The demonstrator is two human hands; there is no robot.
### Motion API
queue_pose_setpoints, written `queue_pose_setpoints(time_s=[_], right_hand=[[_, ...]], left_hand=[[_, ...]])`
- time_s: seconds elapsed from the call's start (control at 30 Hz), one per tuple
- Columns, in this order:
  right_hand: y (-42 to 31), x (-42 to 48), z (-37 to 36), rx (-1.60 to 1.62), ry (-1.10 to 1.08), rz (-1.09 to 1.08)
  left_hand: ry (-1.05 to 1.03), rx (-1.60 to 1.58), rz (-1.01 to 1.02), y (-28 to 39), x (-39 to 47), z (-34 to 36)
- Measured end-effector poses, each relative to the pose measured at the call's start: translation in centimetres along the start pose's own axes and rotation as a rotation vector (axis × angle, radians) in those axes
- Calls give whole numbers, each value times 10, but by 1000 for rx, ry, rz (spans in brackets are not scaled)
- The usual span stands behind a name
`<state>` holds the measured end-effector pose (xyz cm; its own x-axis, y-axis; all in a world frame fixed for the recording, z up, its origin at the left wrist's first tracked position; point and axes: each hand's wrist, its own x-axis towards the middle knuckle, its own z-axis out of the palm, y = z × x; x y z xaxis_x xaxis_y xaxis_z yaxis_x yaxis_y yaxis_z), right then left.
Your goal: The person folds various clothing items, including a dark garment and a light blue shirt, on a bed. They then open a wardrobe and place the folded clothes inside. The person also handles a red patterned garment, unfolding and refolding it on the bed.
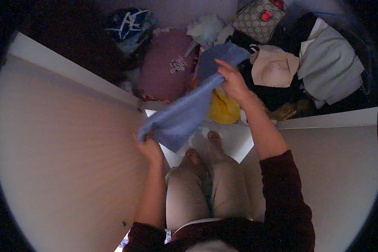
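A blue cloth garment point(186, 113) is stretched out between my two hands, in front of my knees. My left hand point(150, 148) grips its lower left corner. Higher up and to the right, my right hand point(233, 80) pinches its upper edge, with the index finger pointing out. Just beyond my right hand, more blue fabric point(222, 58) spreads over the pile; whether it belongs to the same piece I cannot tell. A yellow cloth or bag point(225, 107) lies beneath, partly hidden by the garment and my right hand.
Cabinet doors stand open on the left point(75, 141) and right point(327, 176). Inside lie a mauve fabric bundle point(165, 63), a beige moulded bra cup point(275, 66), a folded grey garment point(332, 63), a patterned bag point(258, 20) and a dark blue bag point(129, 28). My feet point(214, 138) are near the cabinet's front.
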<state>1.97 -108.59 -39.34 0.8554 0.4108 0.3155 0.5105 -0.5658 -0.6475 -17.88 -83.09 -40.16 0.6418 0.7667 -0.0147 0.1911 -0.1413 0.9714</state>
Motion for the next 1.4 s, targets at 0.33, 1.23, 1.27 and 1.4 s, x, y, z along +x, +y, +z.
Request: queue_pose_setpoints(time_s=[0.33, 1.23, 1.27, 1.4], right_hand=[[-67, 49, -21, -169, -84, -112], [101, 196, 109, 320, -333, 228], [123, 170, 130, 177, -321, 196], [174, 69, 188, -16, -398, 281]], left_hand=[[219, -406, 56, -23, 89, 21], [-295, 35, 472, -107, 143, 130], [-420, 82, 396, -133, 140, 137], [-745, 409, 459, -181, 96, 140]])
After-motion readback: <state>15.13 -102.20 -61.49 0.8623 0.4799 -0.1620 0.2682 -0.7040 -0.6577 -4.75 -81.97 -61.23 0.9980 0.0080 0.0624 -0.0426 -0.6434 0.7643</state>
